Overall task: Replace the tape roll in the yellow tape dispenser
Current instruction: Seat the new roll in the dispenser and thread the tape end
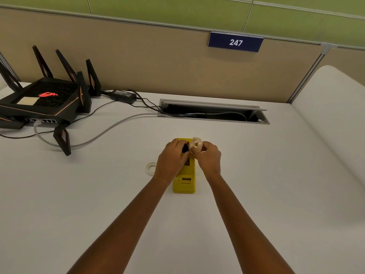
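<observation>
Your right hand [208,158] pinches one clear tape roll [197,144]; your left hand [170,161] grips a black spindle [185,148] over one yellow tape dispenser [184,182]; a second roll [150,169] lies on the surface [98,194].

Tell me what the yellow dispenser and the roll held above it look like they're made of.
Yellow dispenser: likely moulded plastic, with a uniform matte colour and rounded edges. Roll in the right hand: clear glossy tape, apparently, since it looks translucent with a pale sheen.
</observation>
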### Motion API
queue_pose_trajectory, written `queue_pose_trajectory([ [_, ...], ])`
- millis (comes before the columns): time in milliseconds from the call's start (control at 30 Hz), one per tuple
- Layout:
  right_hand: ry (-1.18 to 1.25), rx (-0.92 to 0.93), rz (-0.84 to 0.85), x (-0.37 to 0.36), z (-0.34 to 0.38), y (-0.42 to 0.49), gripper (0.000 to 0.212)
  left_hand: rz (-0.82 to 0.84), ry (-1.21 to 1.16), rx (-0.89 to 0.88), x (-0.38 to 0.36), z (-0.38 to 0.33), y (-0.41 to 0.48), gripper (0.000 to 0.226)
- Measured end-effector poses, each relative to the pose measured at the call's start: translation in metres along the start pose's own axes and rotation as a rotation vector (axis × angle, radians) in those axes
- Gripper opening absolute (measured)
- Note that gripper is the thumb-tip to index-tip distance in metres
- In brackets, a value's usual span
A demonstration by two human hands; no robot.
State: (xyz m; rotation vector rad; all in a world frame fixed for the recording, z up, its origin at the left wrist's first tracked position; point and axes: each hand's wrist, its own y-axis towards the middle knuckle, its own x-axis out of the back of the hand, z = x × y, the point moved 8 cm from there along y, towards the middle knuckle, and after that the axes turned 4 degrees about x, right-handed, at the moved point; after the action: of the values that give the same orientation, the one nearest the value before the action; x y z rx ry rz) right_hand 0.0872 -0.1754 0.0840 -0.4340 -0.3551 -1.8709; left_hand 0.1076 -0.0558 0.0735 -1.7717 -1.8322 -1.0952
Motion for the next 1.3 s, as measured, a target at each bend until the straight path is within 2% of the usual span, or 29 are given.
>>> queue_pose_trajectory([
  [167, 0.065, -0.073, -0.022, 0.009, -0.007, 0.001, 0.031, -0.089, -0.438, 0.192, 0.015, 0.01, -0.003, 0.029],
  [267, 0.081, -0.065, -0.025, 0.01, -0.004, -0.001, 0.034, -0.05, -0.567, 0.253, 0.011, 0.012, -0.003, 0.027],
  [367, 0.069, -0.031, -0.017, 0.01, 0.003, -0.002, 0.034, -0.011, -0.558, 0.226, 0.004, 0.009, -0.004, 0.026],
  [700, -0.058, 0.129, 0.051, 0.005, 0.027, -0.007, 0.03, -0.079, -0.573, 0.266, 0.005, 0.012, 0.002, 0.027],
  [1067, -0.103, 0.147, 0.061, -0.002, 0.032, -0.006, 0.032, -0.106, -0.691, 0.346, 0.006, 0.015, -0.002, 0.027],
  [1300, -0.055, 0.116, -0.019, 0.001, 0.034, -0.006, 0.036, -0.091, -0.726, 0.336, 0.008, 0.006, -0.002, 0.027],
])
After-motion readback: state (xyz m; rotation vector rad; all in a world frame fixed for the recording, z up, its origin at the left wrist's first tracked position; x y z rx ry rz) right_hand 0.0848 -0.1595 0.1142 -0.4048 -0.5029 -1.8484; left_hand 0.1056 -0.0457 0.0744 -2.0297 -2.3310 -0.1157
